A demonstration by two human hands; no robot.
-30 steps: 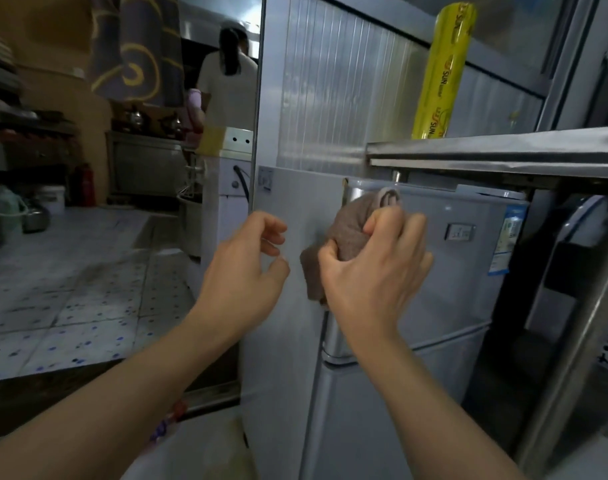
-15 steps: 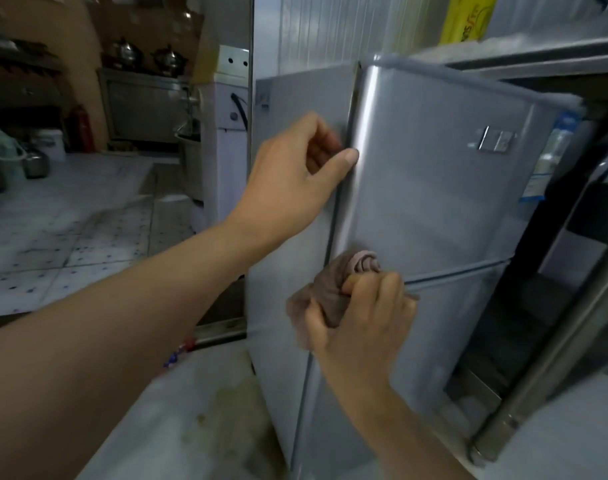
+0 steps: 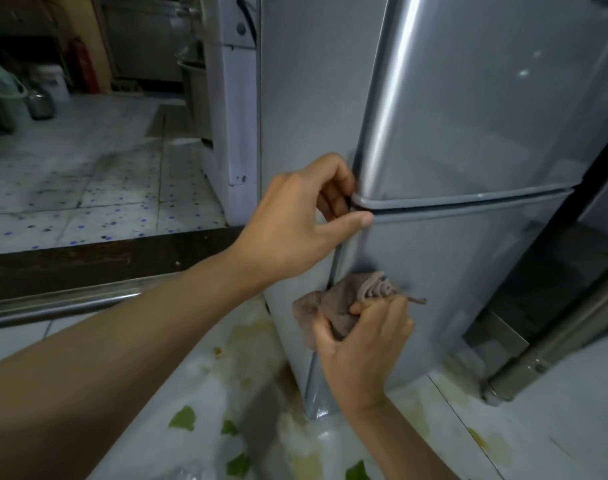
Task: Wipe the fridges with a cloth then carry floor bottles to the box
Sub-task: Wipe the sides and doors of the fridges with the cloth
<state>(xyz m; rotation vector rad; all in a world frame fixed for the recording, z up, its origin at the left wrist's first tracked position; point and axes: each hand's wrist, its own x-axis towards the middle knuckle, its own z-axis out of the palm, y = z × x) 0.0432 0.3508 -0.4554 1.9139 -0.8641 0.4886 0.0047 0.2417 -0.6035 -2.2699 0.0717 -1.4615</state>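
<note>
A: Grip entry, wiping hand?

B: Right hand (image 3: pixel 361 344) is clenched on the cloth (image 3: pixel 340 306). The brownish bundle bulges out above and to the left of the knuckles and is pressed against the lower door of the fridge (image 3: pixel 468 116), right at the door's left edge.

A: Other hand?

B: Left hand (image 3: pixel 295 220) sits above the cloth, apart from it. Fingers curled, tips tucked into the seam where the upper and lower doors meet at the left corner; thumb lies along the top of the lower door. It holds nothing loose.

A: Edges near the grip?

B: The vertical door edge runs straight down past the cloth to the fridge's foot. Right of the grip, bare door panel up to a dark gap, then a metal post (image 3: pixel 555 344) standing on the floor.

A: Room to move?

B: Below the grip, pale floor (image 3: pixel 157 427) with green leaf scraps (image 3: pixel 183 418). Left of it, open tiled floor; a white appliance (image 3: pixel 231 116) stands just beyond the fridge's side panel.
</note>
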